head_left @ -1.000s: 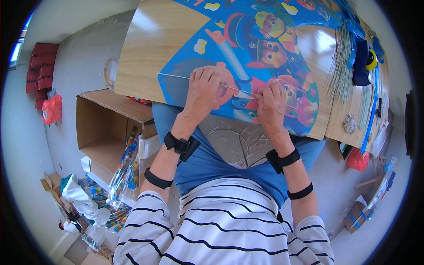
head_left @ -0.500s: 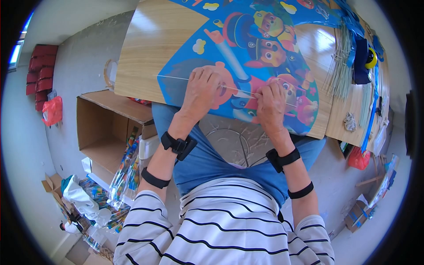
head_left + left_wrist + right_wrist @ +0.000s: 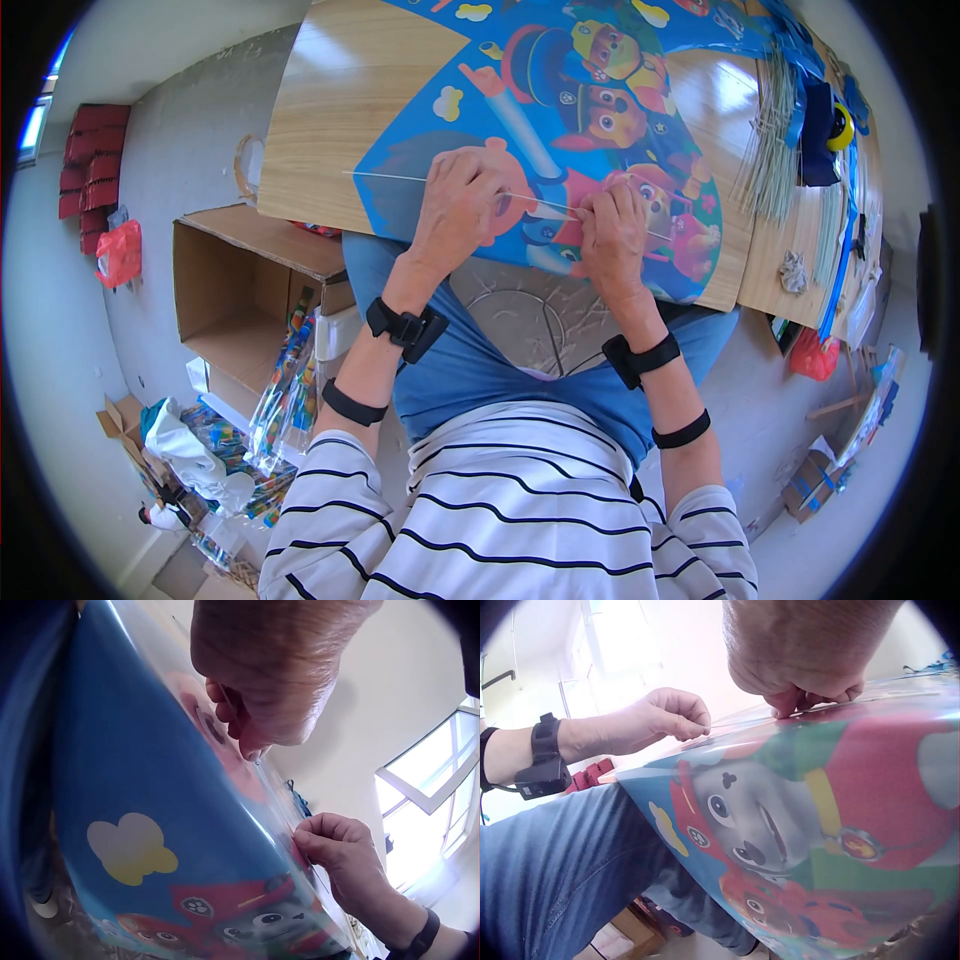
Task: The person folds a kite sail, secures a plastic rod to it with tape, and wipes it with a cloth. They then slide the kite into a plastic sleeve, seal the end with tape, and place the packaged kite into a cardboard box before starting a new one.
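A thin white rod point(image 3: 385, 176) lies across a glossy blue sheet point(image 3: 475, 125) printed with cartoon dogs and a child. My left hand point(image 3: 460, 205) pinches the rod over the child's head, with its left end sticking out past the sheet. Farther right, my right hand point(image 3: 612, 235) pinches the same rod near the pink dog. Seen from the left wrist, the left thumb tip point(image 3: 253, 755) sits right at the rod on the sheet's bend. The sheet hangs down over the table edge toward my lap in both wrist views.
The wooden table point(image 3: 350, 85) carries a bundle of thin pale rods point(image 3: 770, 150) and a yellow tape roll point(image 3: 842, 134) on the right. To the left on the floor stands an open cardboard box point(image 3: 240, 270), near colourful wrapped packs point(image 3: 285, 390).
The rod's left end has slid slightly farther left beyond the sheet. Both hands keep their pinch in nearly the same places.
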Demonstrator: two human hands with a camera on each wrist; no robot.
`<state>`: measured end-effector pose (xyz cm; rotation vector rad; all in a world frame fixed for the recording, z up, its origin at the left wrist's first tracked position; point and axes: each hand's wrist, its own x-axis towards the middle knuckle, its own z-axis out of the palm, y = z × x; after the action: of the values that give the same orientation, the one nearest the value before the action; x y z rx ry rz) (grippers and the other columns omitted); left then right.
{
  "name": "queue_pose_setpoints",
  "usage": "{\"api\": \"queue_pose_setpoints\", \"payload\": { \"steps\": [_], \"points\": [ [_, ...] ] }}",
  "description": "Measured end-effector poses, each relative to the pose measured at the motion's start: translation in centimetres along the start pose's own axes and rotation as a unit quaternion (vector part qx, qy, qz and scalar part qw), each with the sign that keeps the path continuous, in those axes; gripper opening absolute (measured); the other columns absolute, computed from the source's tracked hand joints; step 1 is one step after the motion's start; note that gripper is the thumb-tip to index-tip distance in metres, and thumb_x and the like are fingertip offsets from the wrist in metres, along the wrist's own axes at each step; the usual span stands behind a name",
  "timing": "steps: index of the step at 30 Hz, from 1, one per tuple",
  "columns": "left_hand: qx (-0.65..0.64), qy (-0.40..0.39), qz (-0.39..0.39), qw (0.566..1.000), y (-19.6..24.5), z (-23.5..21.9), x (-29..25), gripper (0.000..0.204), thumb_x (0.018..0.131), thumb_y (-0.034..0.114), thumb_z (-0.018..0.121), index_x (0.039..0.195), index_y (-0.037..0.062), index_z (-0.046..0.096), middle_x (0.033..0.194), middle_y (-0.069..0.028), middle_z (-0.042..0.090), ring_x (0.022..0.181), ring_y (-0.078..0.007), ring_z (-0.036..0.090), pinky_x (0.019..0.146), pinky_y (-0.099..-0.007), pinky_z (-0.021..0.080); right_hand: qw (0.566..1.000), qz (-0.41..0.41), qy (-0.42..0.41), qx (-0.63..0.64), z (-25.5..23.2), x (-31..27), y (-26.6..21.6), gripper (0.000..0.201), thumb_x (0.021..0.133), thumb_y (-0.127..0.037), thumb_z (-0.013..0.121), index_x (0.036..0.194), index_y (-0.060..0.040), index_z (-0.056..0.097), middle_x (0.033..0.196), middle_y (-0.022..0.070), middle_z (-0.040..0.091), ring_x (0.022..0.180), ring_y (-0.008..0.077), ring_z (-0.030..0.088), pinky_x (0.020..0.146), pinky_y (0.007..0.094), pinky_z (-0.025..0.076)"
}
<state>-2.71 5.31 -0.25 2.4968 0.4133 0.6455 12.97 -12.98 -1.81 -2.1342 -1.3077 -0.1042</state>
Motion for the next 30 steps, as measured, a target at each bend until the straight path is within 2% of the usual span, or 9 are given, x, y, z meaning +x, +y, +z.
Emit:
{"api": "queue_pose_setpoints", "payload": {
  "steps": [4,7,13,16,19,28,30],
  "points": [
    [0.005,0.031,-0.006,0.999,0.5,0.2,0.0,0.008,0.081,0.003,0.070,0.088,0.0070,0.068,0.093,-0.0093,0.058,0.099,-0.0331,0.058,0.088,-0.0449,0.045,1.000,-0.015,0.013,-0.019,0.6,-0.3,0.6,0.018,0.079,-0.009,0.074,0.093,-0.0041,0.063,0.104,0.0179,0.059,0.106,0.0416,0.058,0.089,0.0522,0.046],
    [-0.007,0.047,0.020,0.999,0.9,0.0,0.5,0.007,0.081,0.003,0.070,0.087,0.0061,0.069,0.093,-0.0092,0.059,0.098,-0.0333,0.059,0.087,-0.0451,0.045,0.998,-0.031,0.034,-0.048,0.9,-0.4,0.6,0.019,0.079,-0.009,0.074,0.093,-0.0035,0.063,0.103,0.0181,0.060,0.107,0.0411,0.058,0.090,0.0518,0.046],
    [0.019,0.018,-0.019,0.999,-0.2,0.8,-0.3,0.005,0.083,0.004,0.068,0.088,0.0052,0.068,0.095,-0.0092,0.060,0.100,-0.0336,0.059,0.088,-0.0450,0.045,0.999,-0.012,0.038,0.005,0.4,0.1,0.0,0.014,0.079,-0.003,0.071,0.090,-0.0049,0.063,0.097,0.0156,0.057,0.098,0.0402,0.056,0.085,0.0506,0.046],
    [0.019,0.015,-0.018,1.000,0.0,0.6,-0.3,0.006,0.084,0.003,0.067,0.089,0.0052,0.068,0.094,-0.0093,0.060,0.100,-0.0333,0.059,0.089,-0.0447,0.045,1.000,-0.009,0.023,0.007,0.1,0.2,-0.1,0.014,0.079,-0.003,0.071,0.091,-0.0046,0.063,0.099,0.0165,0.058,0.100,0.0407,0.057,0.087,0.0508,0.047],
    [0.019,0.047,-0.004,0.999,0.4,0.7,0.0,0.006,0.084,0.003,0.067,0.090,0.0059,0.068,0.095,-0.0092,0.059,0.100,-0.0330,0.058,0.088,-0.0445,0.044,1.000,0.006,0.013,0.002,0.2,0.0,0.0,0.015,0.079,-0.002,0.071,0.092,-0.0039,0.063,0.102,0.0171,0.059,0.104,0.0410,0.057,0.089,0.0510,0.047],
    [0.029,0.024,-0.020,0.999,0.0,1.0,-0.4,0.008,0.084,0.004,0.067,0.091,0.0071,0.066,0.097,-0.0087,0.059,0.105,-0.0332,0.057,0.090,-0.0450,0.044,1.000,-0.001,0.018,-0.005,0.3,0.1,0.0,0.017,0.080,-0.003,0.072,0.095,-0.0033,0.063,0.106,0.0173,0.059,0.103,0.0404,0.057,0.088,0.0498,0.047],
    [0.038,0.016,-0.016,0.999,-0.1,1.0,-0.5,0.011,0.081,0.005,0.069,0.090,0.0091,0.066,0.101,-0.0088,0.059,0.108,-0.0332,0.057,0.095,-0.0462,0.043,1.000,0.005,0.008,-0.007,0.3,0.2,-0.1,0.018,0.079,-0.006,0.075,0.093,-0.0030,0.063,0.105,0.0172,0.060,0.104,0.0400,0.058,0.088,0.0511,0.048]
  ]
}}
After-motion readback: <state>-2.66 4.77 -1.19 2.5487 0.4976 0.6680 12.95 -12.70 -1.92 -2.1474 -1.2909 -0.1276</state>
